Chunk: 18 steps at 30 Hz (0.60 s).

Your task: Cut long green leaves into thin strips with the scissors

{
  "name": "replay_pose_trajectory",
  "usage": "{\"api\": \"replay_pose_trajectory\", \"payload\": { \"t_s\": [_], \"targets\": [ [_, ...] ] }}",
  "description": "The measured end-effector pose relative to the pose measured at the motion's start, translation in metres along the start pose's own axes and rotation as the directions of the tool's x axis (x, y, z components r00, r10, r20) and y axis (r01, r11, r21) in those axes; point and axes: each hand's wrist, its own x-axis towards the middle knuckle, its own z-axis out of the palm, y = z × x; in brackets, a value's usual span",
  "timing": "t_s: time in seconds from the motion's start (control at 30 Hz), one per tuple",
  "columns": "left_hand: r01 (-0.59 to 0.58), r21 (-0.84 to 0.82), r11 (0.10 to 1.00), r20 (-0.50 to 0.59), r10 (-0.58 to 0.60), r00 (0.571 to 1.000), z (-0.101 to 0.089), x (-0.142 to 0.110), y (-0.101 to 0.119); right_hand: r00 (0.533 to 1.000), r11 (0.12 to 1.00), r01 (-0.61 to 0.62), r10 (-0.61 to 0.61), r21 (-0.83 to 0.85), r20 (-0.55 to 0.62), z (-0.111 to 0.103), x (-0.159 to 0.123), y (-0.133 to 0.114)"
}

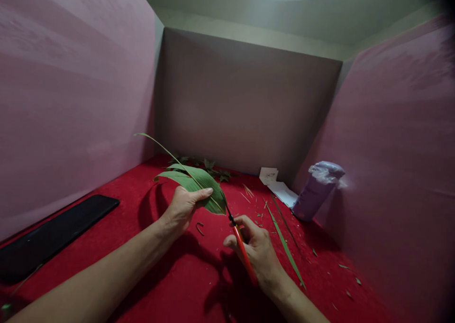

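A broad green leaf point(201, 178) with a long thin stem is pinched in my left hand point(183, 207), the thumb lying along its upper face. The stem points up and to the left. My right hand point(256, 249) grips orange-handled scissors point(242, 252). Their dark blades reach the leaf's right-hand end; whether the edge lies between them I cannot tell. Part of the handles is hidden behind my fingers. Below the leaf, a small curled brown strip point(200, 228) rests on the red cloth point(209, 290).
Leafy sprigs point(209, 165) lie at the back. To the right are a long green leaf strip point(285, 242), scattered clippings, white papers point(282, 192) and a purple package point(316, 190) wrapped in clear plastic. A black flat object point(60, 233) lies left. Pink walls point(71, 90) stand on both sides.
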Motion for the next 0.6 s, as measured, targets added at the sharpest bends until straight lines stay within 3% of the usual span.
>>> {"api": "replay_pose_trajectory", "payload": {
  "t_s": [0.2,0.4,0.6],
  "targets": [
    [-0.037,0.049,0.998,0.017,0.036,0.999,-0.0019,0.0022,-0.0014,1.0,0.999,-0.006,0.006,0.046,0.004,0.0015,0.0011,0.002],
    [-0.038,0.027,0.999,0.044,0.037,0.998,-0.0026,0.0034,0.0024,1.0,0.999,0.024,-0.024,-0.029,0.014,-0.0015,-0.0019,-0.0015],
    [-0.12,0.079,0.99,0.096,0.113,0.989,-0.0011,0.0003,0.0078,0.999,0.996,0.003,0.002,-0.087,0.048,-0.0013,-0.0021,0.0013]
  ]
}}
